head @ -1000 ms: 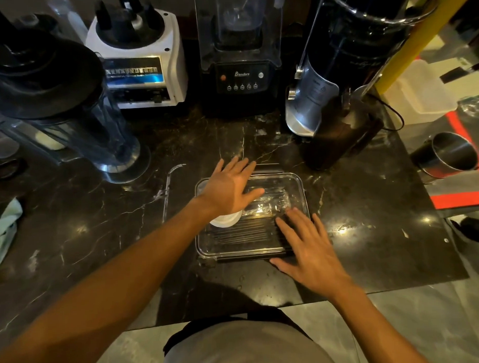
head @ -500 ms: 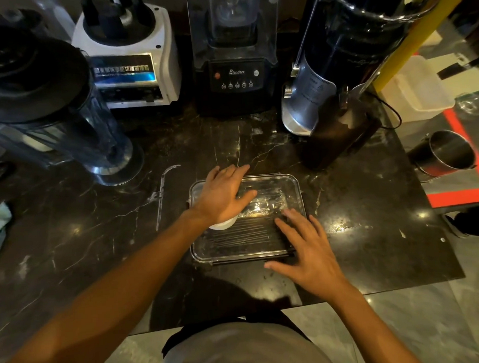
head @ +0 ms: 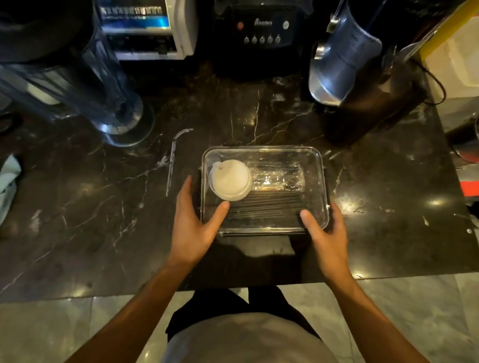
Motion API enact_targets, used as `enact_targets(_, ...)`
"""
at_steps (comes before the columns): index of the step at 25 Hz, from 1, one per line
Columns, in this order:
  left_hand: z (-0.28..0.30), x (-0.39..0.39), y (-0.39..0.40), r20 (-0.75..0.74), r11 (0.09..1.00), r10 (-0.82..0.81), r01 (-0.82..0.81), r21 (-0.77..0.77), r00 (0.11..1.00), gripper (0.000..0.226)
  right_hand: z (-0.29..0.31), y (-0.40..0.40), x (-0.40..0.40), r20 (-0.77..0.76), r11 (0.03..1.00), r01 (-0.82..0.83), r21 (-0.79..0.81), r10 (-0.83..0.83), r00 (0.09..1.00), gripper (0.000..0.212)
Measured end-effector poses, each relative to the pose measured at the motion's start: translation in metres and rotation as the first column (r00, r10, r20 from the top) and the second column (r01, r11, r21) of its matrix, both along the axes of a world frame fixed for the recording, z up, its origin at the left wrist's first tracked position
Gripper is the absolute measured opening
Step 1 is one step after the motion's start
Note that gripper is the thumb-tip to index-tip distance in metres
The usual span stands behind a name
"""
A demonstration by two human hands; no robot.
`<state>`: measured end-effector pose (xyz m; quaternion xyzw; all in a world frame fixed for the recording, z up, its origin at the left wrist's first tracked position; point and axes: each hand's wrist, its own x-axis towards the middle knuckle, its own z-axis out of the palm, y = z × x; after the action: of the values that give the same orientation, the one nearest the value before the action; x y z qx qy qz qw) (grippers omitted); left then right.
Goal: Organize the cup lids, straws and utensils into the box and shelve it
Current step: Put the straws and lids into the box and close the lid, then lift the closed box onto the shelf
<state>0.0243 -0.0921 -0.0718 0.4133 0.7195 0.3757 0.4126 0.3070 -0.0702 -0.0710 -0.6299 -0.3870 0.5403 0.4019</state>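
Blenders (head: 260,31) behind box (head: 310,154) on black marble counter (head: 84,214).

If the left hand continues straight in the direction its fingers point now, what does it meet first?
The left hand grips the clear box at its left edge, fingers pointing up the counter. Straight on, it probably first meets the blender base, though depth is unclear.

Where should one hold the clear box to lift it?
By its two short ends, one hand from each side, as the left hand and right hand are now placed. The box is wide and shallow with a closed lid, so an even two-sided hold probably keeps it level.
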Motion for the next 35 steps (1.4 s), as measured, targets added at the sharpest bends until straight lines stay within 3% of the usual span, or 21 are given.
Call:
enact_targets(5, -0.011, 0.017, -0.02, 0.144, 0.999, 0.046, -0.049, 0.013, 0.989, 0.088, -0.006, -0.008, -0.009, -0.033, 0.993, 0.115, 0.008, -0.115, 0.993, 0.041)
enact_targets(10, -0.01, 0.038, -0.029, 0.295, 0.985, 0.16, -0.171, 0.012, 0.942, 0.044, -0.011, -0.008, -0.013, -0.073, 0.99, 0.138, -0.015, -0.139, 0.988, 0.04)
enact_targets(14, -0.001, 0.038, -0.019, 0.288, 0.977, 0.193, -0.21, 0.028, 0.938, 0.043, -0.008, -0.006, -0.016, -0.063, 0.99, 0.135, 0.039, -0.133, 0.989, 0.044)
enact_targets(18, 0.021, 0.029, 0.002, 0.259, 0.98, 0.157, -0.182, 0.075, 0.953, 0.059, 0.014, 0.018, -0.017, -0.072, 0.983, 0.125, 0.136, -0.116, 0.991, 0.037)
enact_targets(22, 0.058, 0.019, 0.029, 0.2, 0.969, 0.077, -0.12, 0.214, 0.977, 0.078, 0.059, 0.048, -0.024, -0.051, 0.949, 0.102, 0.298, -0.091, 0.995, 0.029)
enact_targets(24, 0.083, 0.014, 0.042, 0.175, 0.95, 0.03, -0.082, 0.3, 0.984, 0.074, 0.087, 0.063, -0.027, -0.034, 0.921, 0.093, 0.377, -0.087, 0.996, 0.028)
enact_targets(27, 0.122, 0.007, 0.059, 0.155, 0.908, -0.015, -0.051, 0.416, 0.988, 0.05, 0.127, 0.081, -0.03, -0.001, 0.881, 0.075, 0.468, -0.084, 0.996, 0.027)
enact_targets(35, 0.229, -0.02, 0.085, -0.007, 0.735, -0.075, 0.06, 0.675, 0.997, 0.065, 0.246, 0.114, -0.039, 0.033, 0.772, 0.004, 0.635, -0.033, 0.999, 0.037)
